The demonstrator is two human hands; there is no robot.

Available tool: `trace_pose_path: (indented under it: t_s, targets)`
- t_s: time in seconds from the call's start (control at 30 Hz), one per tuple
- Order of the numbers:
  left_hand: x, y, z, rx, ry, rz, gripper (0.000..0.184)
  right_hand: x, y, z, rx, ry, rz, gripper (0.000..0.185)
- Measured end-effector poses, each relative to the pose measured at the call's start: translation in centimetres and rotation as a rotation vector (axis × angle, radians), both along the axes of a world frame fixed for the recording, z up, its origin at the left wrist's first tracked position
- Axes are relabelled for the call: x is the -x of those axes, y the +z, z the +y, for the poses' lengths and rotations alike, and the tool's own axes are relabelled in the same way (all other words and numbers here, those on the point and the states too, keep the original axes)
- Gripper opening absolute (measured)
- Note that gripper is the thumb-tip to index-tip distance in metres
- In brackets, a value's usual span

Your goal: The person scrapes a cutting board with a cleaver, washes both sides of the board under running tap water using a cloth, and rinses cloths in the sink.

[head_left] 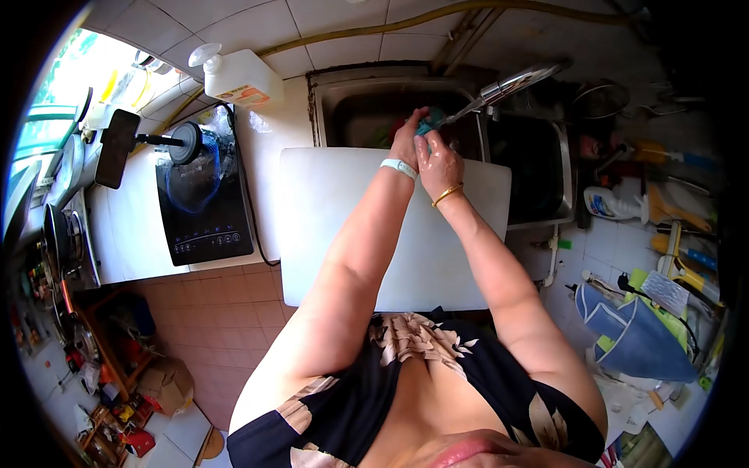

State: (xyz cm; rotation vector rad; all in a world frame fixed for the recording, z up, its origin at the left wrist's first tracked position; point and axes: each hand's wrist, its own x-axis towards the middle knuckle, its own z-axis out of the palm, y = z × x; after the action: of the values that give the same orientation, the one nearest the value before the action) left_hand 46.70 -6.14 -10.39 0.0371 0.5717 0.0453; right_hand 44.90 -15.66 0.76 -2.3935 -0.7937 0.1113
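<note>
Over the left sink basin [318,113], both my hands are close together around a crumpled teal cloth [427,125], under the running faucet [511,84]. My left hand [406,142], with a pale band on its wrist, is closed on the cloth's left side. Wet and bent at the fingers, my right hand [441,165] presses against it from the right, a gold bangle at its wrist. Something red and green lies low in the basin behind my left hand, too dark to make out. A large white board [351,203] lies beneath my forearms, covering the sink's front part.
A black induction cooktop [207,203] sits on the left counter, with a phone [118,148] on a stand by it. A white pump bottle [242,76] stands behind. A second basin [538,171] and a spray bottle [612,203] are to the right.
</note>
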Motion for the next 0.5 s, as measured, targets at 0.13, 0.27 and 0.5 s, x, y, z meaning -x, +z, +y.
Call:
trace_pose_path:
  t_s: [0.13,0.27,0.5]
  targets:
    - [0.5,-1.4,-0.1,-0.405,-0.021,0.031,0.042,-1.7,-1.2,0.8,-0.011,0.049,-0.122,0.032]
    - [0.9,2.0,-1.9,-0.361,0.022,0.32,0.051,-6.3,-3.9,2.5,0.158,-0.096,0.036,0.038]
    - [3.9,9.7,0.0,-0.149,0.094,0.185,0.059,-10.4,-3.1,2.2,-0.225,-0.238,0.059,0.045]
